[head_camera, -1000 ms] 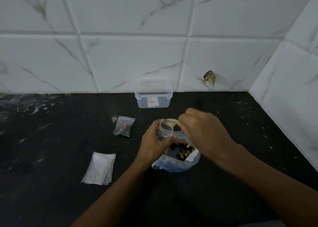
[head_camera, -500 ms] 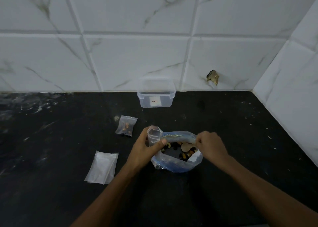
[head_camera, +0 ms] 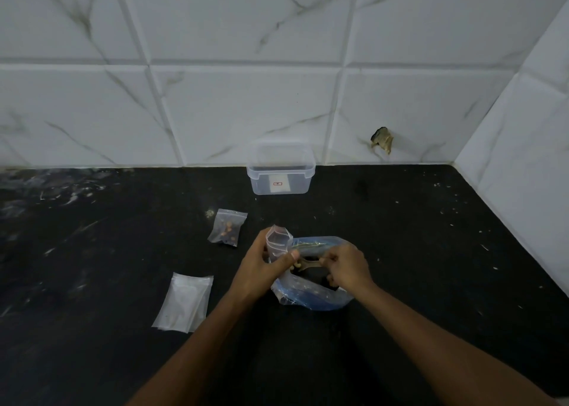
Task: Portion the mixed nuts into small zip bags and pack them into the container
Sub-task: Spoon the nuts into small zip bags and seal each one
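My left hand [head_camera: 264,267] grips a small clear zip bag [head_camera: 278,241], held upright with its mouth open. Just right of it lies the big blue-tinted bag of mixed nuts [head_camera: 311,294], open on the black counter. My right hand [head_camera: 348,267] holds a pale wooden spoon [head_camera: 308,264] over the big bag's opening, its bowl pointing toward the small bag. A filled small zip bag [head_camera: 227,231] lies flat further left. The clear plastic container [head_camera: 280,176] stands open against the tiled wall.
A stack of empty small zip bags [head_camera: 184,302] lies at the left front. Tiled walls close the back and the right side. The black counter [head_camera: 431,251] carries pale specks and smears.
My right hand came down from above the small bag to the big bag's mouth and now holds the spoon low over the nuts. My left hand kept its grip on the small bag.
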Demonstrator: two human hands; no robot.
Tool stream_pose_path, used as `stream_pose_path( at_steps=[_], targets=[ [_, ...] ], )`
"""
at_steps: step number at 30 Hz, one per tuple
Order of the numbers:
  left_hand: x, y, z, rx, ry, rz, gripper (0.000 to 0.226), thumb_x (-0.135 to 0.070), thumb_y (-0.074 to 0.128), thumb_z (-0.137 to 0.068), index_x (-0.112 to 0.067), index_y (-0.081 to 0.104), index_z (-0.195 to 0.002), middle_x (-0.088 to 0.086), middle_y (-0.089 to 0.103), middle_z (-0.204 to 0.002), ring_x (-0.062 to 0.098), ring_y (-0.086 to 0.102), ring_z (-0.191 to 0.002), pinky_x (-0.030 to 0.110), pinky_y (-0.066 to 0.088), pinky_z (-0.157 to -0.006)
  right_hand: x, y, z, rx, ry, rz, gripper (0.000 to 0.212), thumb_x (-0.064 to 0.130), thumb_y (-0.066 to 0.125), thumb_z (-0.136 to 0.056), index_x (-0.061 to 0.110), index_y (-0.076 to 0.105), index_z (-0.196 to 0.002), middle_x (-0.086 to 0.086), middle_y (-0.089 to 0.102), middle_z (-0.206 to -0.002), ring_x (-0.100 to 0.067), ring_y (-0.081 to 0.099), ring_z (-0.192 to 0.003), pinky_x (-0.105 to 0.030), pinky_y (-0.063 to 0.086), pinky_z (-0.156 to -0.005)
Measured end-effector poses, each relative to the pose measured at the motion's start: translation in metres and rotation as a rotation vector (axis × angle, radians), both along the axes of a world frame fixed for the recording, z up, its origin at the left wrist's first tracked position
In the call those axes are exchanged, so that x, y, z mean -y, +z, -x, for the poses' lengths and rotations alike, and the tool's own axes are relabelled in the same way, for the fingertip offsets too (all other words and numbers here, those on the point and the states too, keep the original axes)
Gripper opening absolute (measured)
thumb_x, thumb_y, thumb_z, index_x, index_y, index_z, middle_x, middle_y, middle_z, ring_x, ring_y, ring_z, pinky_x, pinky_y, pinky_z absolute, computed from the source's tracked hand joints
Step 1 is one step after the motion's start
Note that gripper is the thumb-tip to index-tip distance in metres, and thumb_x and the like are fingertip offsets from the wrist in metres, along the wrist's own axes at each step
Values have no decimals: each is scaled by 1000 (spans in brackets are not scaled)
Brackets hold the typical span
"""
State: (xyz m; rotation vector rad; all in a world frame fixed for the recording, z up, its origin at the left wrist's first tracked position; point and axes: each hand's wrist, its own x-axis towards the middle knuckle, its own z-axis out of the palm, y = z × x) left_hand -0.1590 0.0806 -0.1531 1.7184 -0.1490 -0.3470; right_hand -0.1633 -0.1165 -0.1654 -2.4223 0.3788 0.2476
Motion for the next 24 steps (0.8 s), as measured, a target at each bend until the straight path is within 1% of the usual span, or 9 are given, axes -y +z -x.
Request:
stream_pose_path(
  at_steps=[5, 8, 11, 13, 15, 17, 19, 22, 24],
  targets=[
    [-2, 2, 2, -4, 8, -12, 69, -60, 76, -65, -42, 50, -127, -15, 63, -119, 5, 62, -111, 42, 52, -98, 13, 12, 1, -100, -98, -153, 12, 12, 57, -95, 12, 69, -92, -5, 67, -75, -10, 64, -59, -18, 49, -50],
    [-3, 6, 3, 23, 15, -26, 68, -57, 76, -69, -40, 49, -129, -15, 63, -119, 5, 61, -112, 40, 52, -97, 26, 24, 6, -137, -150, -290, 10, 10, 59, -94, 9, 69, -90, -9, 66, -72, -12, 61, -57, -20, 49, -51],
    [-1, 13, 3, 75, 15, -56, 61, -47, 74, -76, -40, 47, -130, -18, 60, -118, 0, 58, -111, 30, 51, -96, 37, 41, 11, -187, -180, -419, 9, 8, 60, -93, 6, 69, -94, -9, 63, -72, -12, 58, -59, -21, 49, -52],
    [1, 19, 4, 108, 20, -74, 53, -40, 74, -80, -45, 46, -125, -22, 60, -114, -8, 57, -106, 20, 49, -88, 43, 55, 14, -197, -189, -469, 12, 7, 59, -93, 4, 70, -95, -9, 63, -72, -12, 57, -60, -22, 48, -53],
    [3, 22, 4, 148, 27, -91, 49, -38, 75, -81, -46, 48, -121, -27, 60, -110, -12, 56, -104, 15, 47, -83, 48, 71, 15, -189, -190, -503, 13, 7, 58, -93, 4, 71, -94, -9, 63, -72, -13, 57, -62, -23, 49, -55],
    [5, 24, 4, 180, 26, -113, 48, -35, 75, -81, -48, 48, -118, -29, 60, -108, -14, 55, -104, 12, 45, -82, 52, 90, 16, -167, -187, -528, 13, 9, 60, -92, 6, 72, -92, -7, 64, -73, -13, 58, -63, -23, 48, -55],
    [8, 24, 3, 206, 20, -131, 50, -34, 76, -82, -48, 46, -119, -26, 59, -110, -12, 55, -105, 14, 46, -83, 53, 111, 16, -133, -193, -541, 12, 10, 61, -92, 7, 72, -92, -7, 64, -74, -12, 58, -63, -23, 48, -55],
    [14, 23, 2, 238, 4, -160, 54, -37, 76, -81, -41, 46, -126, -19, 58, -118, -6, 55, -109, 16, 47, -86, 50, 141, 16, -68, -170, -520, 11, 11, 62, -91, 8, 72, -92, -7, 65, -78, -13, 58, -65, -23, 48, -55],
    [18, 24, 3, 244, -8, -166, 57, -38, 75, -81, -38, 46, -129, -18, 57, -120, -7, 54, -109, 12, 44, -84, 43, 154, 18, -10, -105, -448, 10, 13, 62, -91, 11, 72, -91, -7, 66, -79, -12, 59, -64, -22, 49, -54]
  ],
)
